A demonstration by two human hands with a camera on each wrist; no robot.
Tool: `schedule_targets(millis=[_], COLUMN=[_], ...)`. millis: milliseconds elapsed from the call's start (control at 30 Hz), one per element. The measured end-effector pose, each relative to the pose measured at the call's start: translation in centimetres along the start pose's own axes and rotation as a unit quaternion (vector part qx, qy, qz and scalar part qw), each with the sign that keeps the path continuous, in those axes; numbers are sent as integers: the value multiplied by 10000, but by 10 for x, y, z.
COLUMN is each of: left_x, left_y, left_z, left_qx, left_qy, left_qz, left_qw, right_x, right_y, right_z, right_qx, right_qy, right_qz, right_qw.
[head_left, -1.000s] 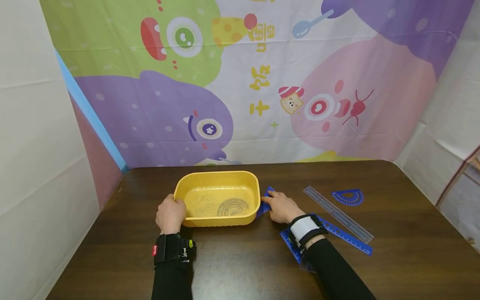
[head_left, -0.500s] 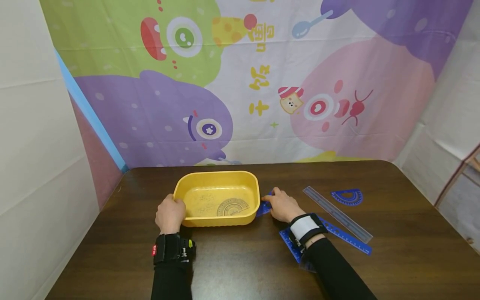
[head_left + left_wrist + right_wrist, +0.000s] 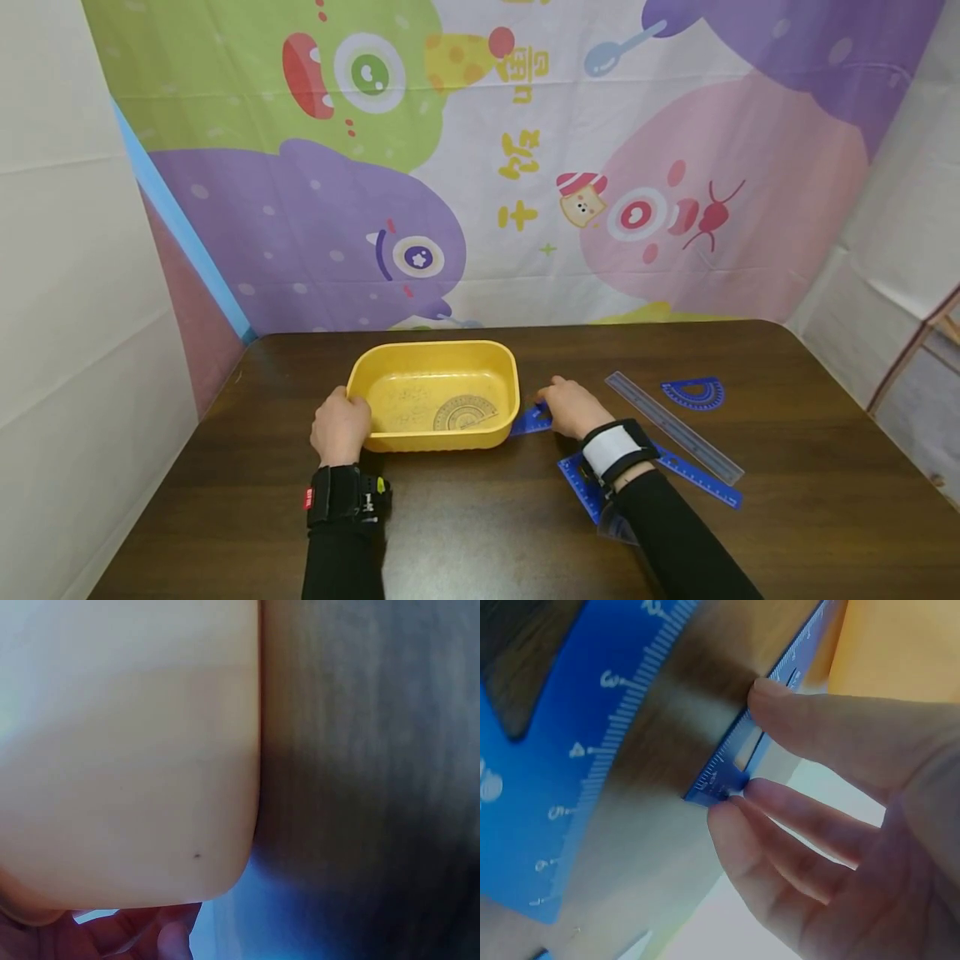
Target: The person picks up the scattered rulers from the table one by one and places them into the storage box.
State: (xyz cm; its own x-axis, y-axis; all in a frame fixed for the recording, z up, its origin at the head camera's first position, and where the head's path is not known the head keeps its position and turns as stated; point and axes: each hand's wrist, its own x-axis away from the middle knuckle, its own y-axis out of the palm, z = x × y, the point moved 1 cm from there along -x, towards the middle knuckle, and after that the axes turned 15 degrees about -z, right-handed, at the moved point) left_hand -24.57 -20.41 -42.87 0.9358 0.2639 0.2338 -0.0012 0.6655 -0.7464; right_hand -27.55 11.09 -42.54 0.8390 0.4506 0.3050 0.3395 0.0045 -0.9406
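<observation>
My left hand [image 3: 341,427] grips the left end of a yellow plastic basin [image 3: 435,442]. In the left wrist view the basin's outer wall [image 3: 150,772] fills the left half, with curled fingers [image 3: 142,930] below it. A clear protractor [image 3: 465,413] lies inside the basin. To the basin's right, my right hand [image 3: 576,408] pinches a blue set square [image 3: 531,422]. The right wrist view has thumb and fingertips on opposite sides of this set square [image 3: 742,742]. Another blue set square [image 3: 579,485] lies under my right wrist, partly hidden.
Right of my hand lie a clear ruler [image 3: 675,427], a blue ruler [image 3: 701,477] and a blue protractor [image 3: 693,393]. A clear piece [image 3: 617,527] pokes out from under the right sleeve. A cartoon-printed cloth [image 3: 510,275] hangs behind the brown table [image 3: 450,525].
My right hand has shifted slightly right, away from the basin. The set square in its fingers has turned and lies flatter across. The left hand and the basin stay in place.
</observation>
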Motion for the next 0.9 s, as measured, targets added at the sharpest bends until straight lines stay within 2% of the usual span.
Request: schedule_targets(millis=[333,633,900], left_x=[1,-1,-1], left_y=[-2,-1,0], left_z=[2,2,0], left_qx=[-45,-45,-57], left_qy=[9,-24,-29], left_qz=[10,38,67], left_qw=[10000,10000,10000], right_x=[5,6,6], right_y=[-5,-5,-4], right_z=[5,9,12], right_qx=[449,541,602], right_qy=[525,554,747], right_qz=[-39,89,87], right_qw=[9976,9970,9953])
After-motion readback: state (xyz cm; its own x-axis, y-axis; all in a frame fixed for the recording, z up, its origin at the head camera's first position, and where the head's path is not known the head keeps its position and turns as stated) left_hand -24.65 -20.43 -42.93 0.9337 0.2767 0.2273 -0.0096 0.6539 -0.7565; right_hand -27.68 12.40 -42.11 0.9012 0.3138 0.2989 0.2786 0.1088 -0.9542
